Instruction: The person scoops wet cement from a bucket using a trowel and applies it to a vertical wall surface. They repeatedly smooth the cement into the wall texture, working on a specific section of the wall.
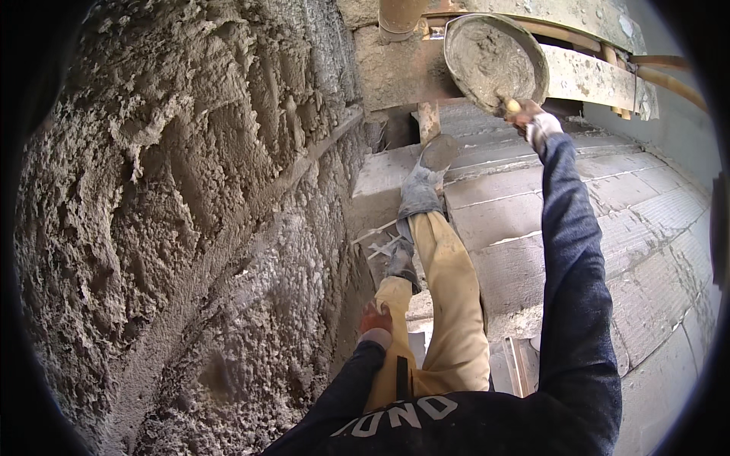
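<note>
Bits I honestly can't make out from here
Right hand (525,118): too small to tell how the fingers wrap the pale handle (512,106) by the round pan (456,77). Left hand (376,319): fingertips kinda blur into the trouser leg (393,300). Brown pipe (401,17) is chopped off up top, dark sweatshirt (487,425) down low, rough wall (175,175) swallowed by the black rim.

Right arm (576,251): extended forward, close to straight, along the right side of the tan trousers (449,304); dark blue sleeve reaching to a pale wrist (543,129). Right hand (522,115): ahead and to the right of the trousers, fingers curled in a grip. Left arm (346,387): held low, just left of the trousers. Left hand (376,320): reddish, resting on the trousers' left leg; finger closure indeterminable. Right foot (441,152): beyond the trousers, farther forward than the left foot (401,264).
</note>
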`<state>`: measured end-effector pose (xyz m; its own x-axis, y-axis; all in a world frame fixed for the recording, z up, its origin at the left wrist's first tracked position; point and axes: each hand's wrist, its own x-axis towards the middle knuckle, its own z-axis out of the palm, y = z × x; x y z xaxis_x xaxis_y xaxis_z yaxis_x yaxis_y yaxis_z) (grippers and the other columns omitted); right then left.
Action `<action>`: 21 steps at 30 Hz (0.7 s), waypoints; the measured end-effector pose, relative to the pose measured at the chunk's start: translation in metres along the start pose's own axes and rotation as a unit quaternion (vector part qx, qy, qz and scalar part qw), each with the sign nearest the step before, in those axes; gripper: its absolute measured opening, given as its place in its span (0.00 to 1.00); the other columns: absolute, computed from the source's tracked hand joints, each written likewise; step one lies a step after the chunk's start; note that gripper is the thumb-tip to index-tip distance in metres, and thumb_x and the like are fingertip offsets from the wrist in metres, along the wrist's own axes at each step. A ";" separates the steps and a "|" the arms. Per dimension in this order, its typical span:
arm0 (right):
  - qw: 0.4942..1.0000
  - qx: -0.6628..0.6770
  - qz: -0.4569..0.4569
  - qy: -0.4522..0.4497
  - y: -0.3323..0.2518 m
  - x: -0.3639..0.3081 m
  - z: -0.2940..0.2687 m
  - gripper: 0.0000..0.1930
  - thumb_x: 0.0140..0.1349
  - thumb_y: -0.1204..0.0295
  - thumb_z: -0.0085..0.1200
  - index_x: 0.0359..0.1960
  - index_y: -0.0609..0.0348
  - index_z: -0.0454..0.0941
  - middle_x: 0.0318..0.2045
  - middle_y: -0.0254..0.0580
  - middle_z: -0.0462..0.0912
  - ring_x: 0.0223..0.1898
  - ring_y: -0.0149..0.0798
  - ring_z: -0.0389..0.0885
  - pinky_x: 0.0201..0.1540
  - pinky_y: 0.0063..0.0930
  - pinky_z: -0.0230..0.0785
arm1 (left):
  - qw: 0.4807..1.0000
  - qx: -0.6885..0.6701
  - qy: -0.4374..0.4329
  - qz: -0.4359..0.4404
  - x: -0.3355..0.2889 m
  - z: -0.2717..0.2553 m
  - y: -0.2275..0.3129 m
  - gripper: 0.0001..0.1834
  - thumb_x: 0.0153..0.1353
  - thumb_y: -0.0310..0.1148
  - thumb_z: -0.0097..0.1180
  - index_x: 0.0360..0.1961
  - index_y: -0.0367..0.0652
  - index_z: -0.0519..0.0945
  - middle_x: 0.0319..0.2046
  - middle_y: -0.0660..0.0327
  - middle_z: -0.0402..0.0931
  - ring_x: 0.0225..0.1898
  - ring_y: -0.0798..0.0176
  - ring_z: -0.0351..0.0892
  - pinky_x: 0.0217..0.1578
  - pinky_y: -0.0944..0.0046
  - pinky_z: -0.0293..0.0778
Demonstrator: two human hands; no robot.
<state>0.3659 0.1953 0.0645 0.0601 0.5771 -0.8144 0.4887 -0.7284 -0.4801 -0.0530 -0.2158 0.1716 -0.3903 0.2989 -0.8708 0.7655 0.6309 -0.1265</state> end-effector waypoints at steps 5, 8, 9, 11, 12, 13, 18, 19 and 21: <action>0.988 0.145 0.018 0.050 0.023 -0.023 0.018 0.09 0.55 0.73 0.57 0.37 0.54 0.72 0.14 0.25 0.65 0.12 0.24 0.59 0.13 0.22 0.49 | 0.999 -0.011 0.020 0.033 0.016 0.005 -0.009 0.26 0.60 0.47 0.47 0.53 0.41 0.70 0.51 0.45 0.71 0.53 0.45 0.70 0.53 0.52 0.67; 0.972 0.208 -0.016 0.107 0.038 -0.026 0.044 0.08 0.55 0.74 0.57 0.33 0.51 0.71 0.13 0.25 0.64 0.10 0.24 0.58 0.11 0.22 0.48 | 1.000 -0.022 0.007 0.021 0.014 -0.003 -0.007 0.27 0.60 0.49 0.46 0.55 0.42 0.70 0.52 0.46 0.71 0.54 0.46 0.70 0.54 0.53 0.66; 0.969 0.208 -0.025 0.132 0.037 -0.026 0.052 0.08 0.55 0.74 0.57 0.33 0.51 0.71 0.13 0.26 0.65 0.09 0.24 0.59 0.11 0.23 0.49 | 0.999 -0.026 0.011 0.020 0.013 -0.004 -0.007 0.27 0.60 0.48 0.46 0.55 0.42 0.70 0.52 0.47 0.70 0.54 0.46 0.70 0.54 0.53 0.66; 0.960 0.210 -0.040 0.179 0.030 -0.024 0.074 0.08 0.55 0.75 0.57 0.33 0.52 0.70 0.13 0.27 0.66 0.09 0.25 0.60 0.10 0.23 0.51 | 0.998 -0.032 0.031 0.043 0.012 -0.005 -0.011 0.26 0.60 0.47 0.47 0.54 0.42 0.70 0.52 0.48 0.71 0.54 0.47 0.70 0.54 0.54 0.66; 0.955 0.211 -0.047 0.202 0.029 -0.023 0.086 0.08 0.55 0.75 0.57 0.33 0.52 0.70 0.13 0.27 0.66 0.09 0.25 0.61 0.10 0.23 0.52 | 0.997 -0.034 0.042 0.054 0.011 -0.005 -0.014 0.26 0.60 0.47 0.47 0.54 0.42 0.71 0.52 0.48 0.71 0.54 0.47 0.70 0.54 0.54 0.66; 0.952 0.206 -0.076 0.211 0.037 -0.017 0.093 0.08 0.54 0.74 0.59 0.33 0.52 0.71 0.13 0.28 0.68 0.09 0.25 0.62 0.10 0.23 0.53 | 0.997 -0.025 0.043 0.054 0.011 -0.004 -0.017 0.25 0.60 0.47 0.47 0.54 0.43 0.71 0.52 0.49 0.71 0.54 0.47 0.70 0.54 0.54 0.66; 0.941 0.238 -0.109 0.216 0.029 -0.031 0.203 0.10 0.52 0.73 0.62 0.31 0.51 0.71 0.15 0.30 0.71 0.10 0.26 0.63 0.10 0.23 0.57 | 0.998 0.025 0.048 0.036 0.013 -0.001 -0.023 0.25 0.60 0.48 0.47 0.54 0.45 0.72 0.53 0.51 0.71 0.55 0.49 0.70 0.54 0.53 0.67; 0.927 0.343 -0.027 0.148 0.002 -0.054 0.227 0.10 0.52 0.73 0.62 0.31 0.50 0.71 0.16 0.29 0.71 0.10 0.26 0.64 0.10 0.23 0.57 | 0.998 0.016 0.045 0.027 0.012 0.000 -0.024 0.25 0.60 0.48 0.47 0.54 0.46 0.72 0.52 0.51 0.72 0.55 0.49 0.70 0.53 0.53 0.67; 0.869 0.489 0.019 0.070 -0.028 -0.084 0.276 0.10 0.53 0.73 0.61 0.31 0.50 0.71 0.17 0.29 0.70 0.11 0.26 0.64 0.09 0.23 0.56 | 0.999 0.011 0.039 0.022 0.013 -0.006 -0.023 0.25 0.60 0.49 0.47 0.54 0.46 0.72 0.52 0.51 0.72 0.54 0.49 0.70 0.53 0.53 0.67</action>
<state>0.1066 0.0653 0.0567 0.1991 0.5355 -0.8207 -0.4854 -0.6737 -0.5573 -0.0785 -0.2220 0.1658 -0.3937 0.3809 -0.8366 0.7931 0.6008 -0.0997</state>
